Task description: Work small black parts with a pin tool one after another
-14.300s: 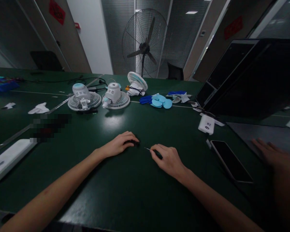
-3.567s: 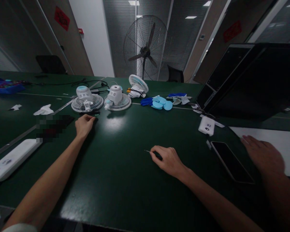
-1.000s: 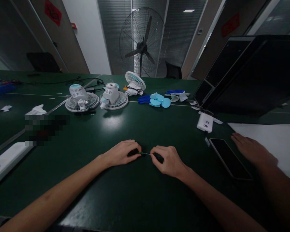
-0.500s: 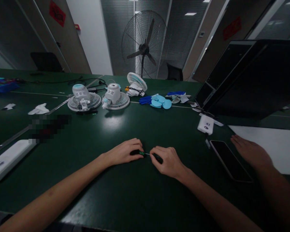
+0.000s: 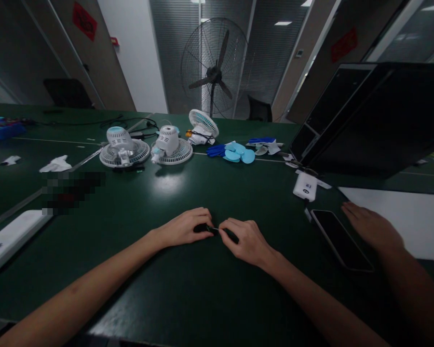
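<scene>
Near the middle of the dark green table [image 5: 188, 284], my left hand [image 5: 188, 227] is closed around what looks like a small screwdriver [image 5: 212, 229] with a dark handle. Its thin metal shaft points right, toward my right hand [image 5: 244, 239]. The thumb and fingertips of my right hand are pinched at the shaft's end; whether they hold anything else there is hidden. Both hands rest low, at or just above the tabletop, with a narrow gap between them.
Several white fans [image 5: 169, 144] lie across the back, beside light-blue fan blades [image 5: 239, 153] and blue gloves [image 5: 217, 150]. On the right are a phone [image 5: 342, 239], a white power bank [image 5: 305, 186], a large black monitor [image 5: 376, 120] and another person's hand [image 5: 374, 226] on a white sheet [image 5: 419, 221].
My right hand has moved slightly left, closer to my left hand, so less of the shaft shows. The green on the handle is less visible. The whole view has shifted a little.
</scene>
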The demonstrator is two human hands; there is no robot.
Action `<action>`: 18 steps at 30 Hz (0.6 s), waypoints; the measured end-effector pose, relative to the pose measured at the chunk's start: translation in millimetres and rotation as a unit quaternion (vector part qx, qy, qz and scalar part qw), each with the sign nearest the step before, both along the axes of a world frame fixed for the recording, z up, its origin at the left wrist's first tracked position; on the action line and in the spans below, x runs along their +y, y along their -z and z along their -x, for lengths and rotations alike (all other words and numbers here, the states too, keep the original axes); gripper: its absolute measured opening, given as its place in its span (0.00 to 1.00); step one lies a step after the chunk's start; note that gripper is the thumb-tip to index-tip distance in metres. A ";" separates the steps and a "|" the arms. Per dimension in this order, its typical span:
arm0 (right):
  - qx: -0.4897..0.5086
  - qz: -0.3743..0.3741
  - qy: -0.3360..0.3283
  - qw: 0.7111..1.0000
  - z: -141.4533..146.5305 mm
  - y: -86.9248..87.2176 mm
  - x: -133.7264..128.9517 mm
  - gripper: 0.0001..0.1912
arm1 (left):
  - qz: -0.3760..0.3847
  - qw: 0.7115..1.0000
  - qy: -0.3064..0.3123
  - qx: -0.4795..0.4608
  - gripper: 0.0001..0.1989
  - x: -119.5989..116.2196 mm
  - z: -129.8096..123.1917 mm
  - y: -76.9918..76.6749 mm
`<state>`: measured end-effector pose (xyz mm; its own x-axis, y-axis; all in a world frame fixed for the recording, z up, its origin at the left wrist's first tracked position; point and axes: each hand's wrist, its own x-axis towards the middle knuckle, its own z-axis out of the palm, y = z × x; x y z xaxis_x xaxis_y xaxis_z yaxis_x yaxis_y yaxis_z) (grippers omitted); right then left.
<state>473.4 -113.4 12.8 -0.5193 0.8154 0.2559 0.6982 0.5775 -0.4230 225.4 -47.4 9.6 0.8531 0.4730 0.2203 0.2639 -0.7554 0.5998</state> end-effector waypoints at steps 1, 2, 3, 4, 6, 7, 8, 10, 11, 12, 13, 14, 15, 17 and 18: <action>0.002 -0.001 0.003 1.000 0.1 0.3 0.1 0.07 | 0.001 1.000 0.000 0.000 0.09 -0.2 -0.3 -0.4; 0.003 -0.003 0.005 1.000 0.1 0.8 0.1 0.07 | 0.003 1.000 -0.001 -0.001 0.09 -0.5 -0.5 -0.8; 0.002 -0.005 0.006 1.000 0.1 1.6 0.2 0.07 | 0.004 1.000 -0.001 0.000 0.09 -0.8 -0.7 -1.3; -0.002 -0.007 0.005 1.000 -0.1 2.4 0.1 0.07 | 0.004 1.000 -0.001 0.000 0.09 -1.1 -0.9 -1.7; -0.011 -0.015 -0.003 1.000 -0.4 3.9 0.0 0.07 | 0.004 1.000 -0.002 0.000 0.09 -1.5 -1.2 -2.3; -0.015 -0.019 -0.008 1.000 -0.6 4.3 -0.2 0.07 | 0.003 1.000 -0.003 0.000 0.09 -1.6 -1.3 -2.4; -0.018 -0.024 -0.012 0.999 -0.8 4.4 -0.5 0.07 | 0.003 1.000 -0.004 -0.001 0.08 -1.7 -1.4 -2.6; -0.023 -0.028 -0.018 0.999 -1.2 3.7 -0.9 0.08 | 0.002 1.000 -0.004 0.001 0.09 -1.6 -1.5 -2.7; -0.026 -0.027 -0.020 0.999 -1.3 3.1 -1.2 0.08 | 0.002 1.000 -0.004 0.002 0.09 -1.6 -1.6 -2.7; -0.029 -0.023 -0.022 0.999 -1.4 2.4 -1.3 0.08 | 0.003 1.000 -0.004 0.004 0.09 -1.5 -1.6 -2.9; -0.030 -0.019 -0.024 0.999 -1.5 1.9 -1.5 0.08 | 0.003 1.000 -0.005 0.006 0.09 -1.6 -1.6 -3.3; -0.032 -0.015 -0.026 0.999 -1.6 1.6 -1.6 0.08 | 0.003 1.000 -0.006 0.010 0.09 -1.7 -1.6 -3.9; -0.033 -0.012 -0.027 0.999 -1.6 1.7 -1.6 0.07 | 0.004 1.000 -0.007 0.013 0.09 -2.0 -1.5 -4.7; -0.030 -0.014 -0.026 0.999 -1.9 2.7 -1.8 0.07 | 0.007 1.000 0.000 0.016 0.09 -2.9 -0.8 -6.8; -0.028 -0.017 -0.024 0.999 -2.1 3.4 -1.9 0.07 | 0.009 1.000 0.006 0.015 0.10 -3.2 0.0 -7.8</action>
